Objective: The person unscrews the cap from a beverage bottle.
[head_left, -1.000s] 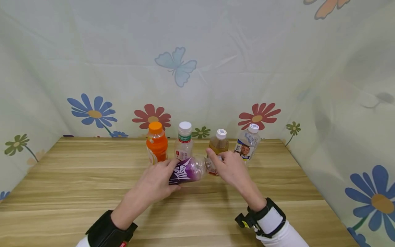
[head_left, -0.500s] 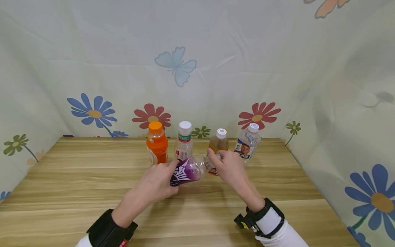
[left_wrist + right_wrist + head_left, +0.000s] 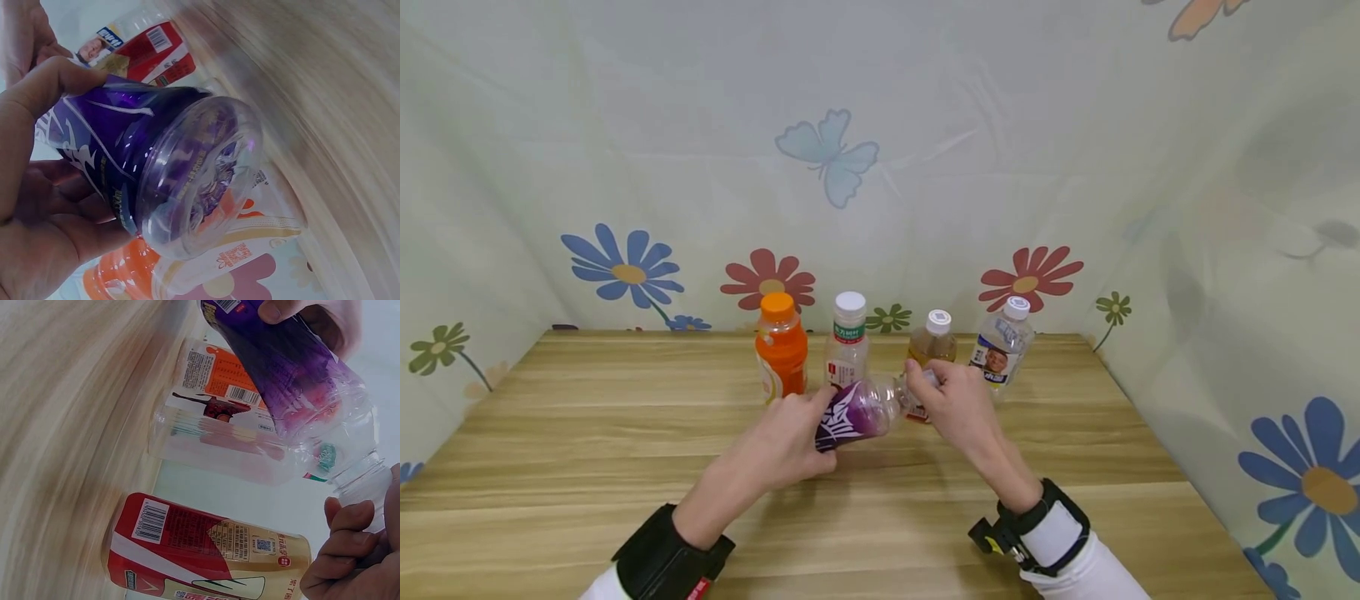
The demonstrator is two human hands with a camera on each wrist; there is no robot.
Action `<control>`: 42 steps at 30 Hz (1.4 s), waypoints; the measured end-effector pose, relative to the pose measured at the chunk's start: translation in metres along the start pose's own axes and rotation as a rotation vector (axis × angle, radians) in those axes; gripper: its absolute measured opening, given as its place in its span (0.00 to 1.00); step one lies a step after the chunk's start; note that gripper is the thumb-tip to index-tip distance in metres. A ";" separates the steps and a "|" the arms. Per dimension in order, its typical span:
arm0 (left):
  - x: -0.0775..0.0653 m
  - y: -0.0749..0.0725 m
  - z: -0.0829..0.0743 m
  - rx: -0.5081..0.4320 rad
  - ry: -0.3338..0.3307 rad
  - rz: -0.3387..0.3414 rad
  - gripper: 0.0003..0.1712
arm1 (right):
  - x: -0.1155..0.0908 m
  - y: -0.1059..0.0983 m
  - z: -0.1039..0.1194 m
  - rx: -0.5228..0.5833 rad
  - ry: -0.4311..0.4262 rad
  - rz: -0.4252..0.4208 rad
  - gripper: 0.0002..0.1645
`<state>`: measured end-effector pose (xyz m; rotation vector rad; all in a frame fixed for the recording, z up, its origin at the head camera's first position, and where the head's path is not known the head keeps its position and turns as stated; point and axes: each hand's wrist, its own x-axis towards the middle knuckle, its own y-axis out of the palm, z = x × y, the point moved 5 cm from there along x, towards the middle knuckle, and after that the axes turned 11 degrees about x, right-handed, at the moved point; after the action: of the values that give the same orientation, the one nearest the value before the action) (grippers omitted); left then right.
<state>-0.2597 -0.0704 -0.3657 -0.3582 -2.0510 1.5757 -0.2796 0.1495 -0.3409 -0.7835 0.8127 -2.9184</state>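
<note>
A clear plastic bottle (image 3: 857, 414) with a purple label lies tilted on its side between the two hands, its neck toward the right. My left hand (image 3: 784, 437) grips it round the label near the base; in the left wrist view the base (image 3: 203, 181) faces the camera, above the tabletop. My right hand (image 3: 958, 408) pinches the whitish cap (image 3: 372, 490) at the neck, fingers curled round it. Just behind the neck stands a bottle of amber drink (image 3: 928, 346), partly covered by the right hand. The right wrist view shows its red and gold label (image 3: 206, 547).
An orange bottle (image 3: 782, 358) and a clear, white-capped bottle (image 3: 850, 354) stand behind the left hand. Another clear bottle (image 3: 1002, 346) with a portrait label stands behind the right hand. The wooden table (image 3: 625, 417) ends at a flowered curtain (image 3: 700, 167).
The purple-labelled bottle and my left hand have shifted very slightly to the right, and the left thumb has drawn in a little. My right hand stays at the neck. The standing bottles have not moved.
</note>
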 end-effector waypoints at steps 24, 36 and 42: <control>0.003 0.002 0.003 -0.149 -0.015 0.073 0.37 | 0.000 -0.002 0.013 0.011 -0.242 -0.024 0.13; 0.003 -0.005 0.006 -0.010 -0.110 -0.038 0.41 | -0.003 -0.006 0.014 -0.037 -0.052 0.005 0.24; 0.002 -0.007 0.008 -0.031 -0.140 -0.045 0.41 | -0.004 -0.008 0.018 0.031 0.005 0.006 0.22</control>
<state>-0.2647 -0.0778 -0.3595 -0.2167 -2.1751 1.5842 -0.2661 0.1487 -0.3253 -0.7713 0.7674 -2.9213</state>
